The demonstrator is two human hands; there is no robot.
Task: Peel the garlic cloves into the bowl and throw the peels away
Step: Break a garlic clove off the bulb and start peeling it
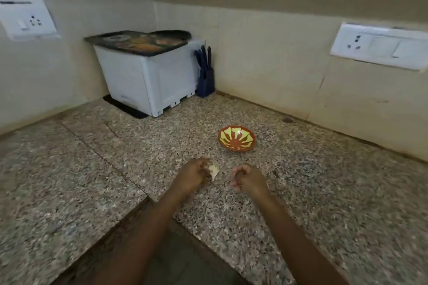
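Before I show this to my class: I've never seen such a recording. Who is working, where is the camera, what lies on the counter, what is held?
No machine: a person works with two bare hands. The one picture comes from a wide-angle camera worn on the head, looking forward and down, so both arms enter from below. The left hand grips a pale, papery piece of garlic. The right hand is curled beside it; whether it holds anything is too blurred to tell. Beyond them on the speckled stone counter stands an orange and yellow bowl, no garlic visible inside. In the corner stand a white box and a dark blue knife block.
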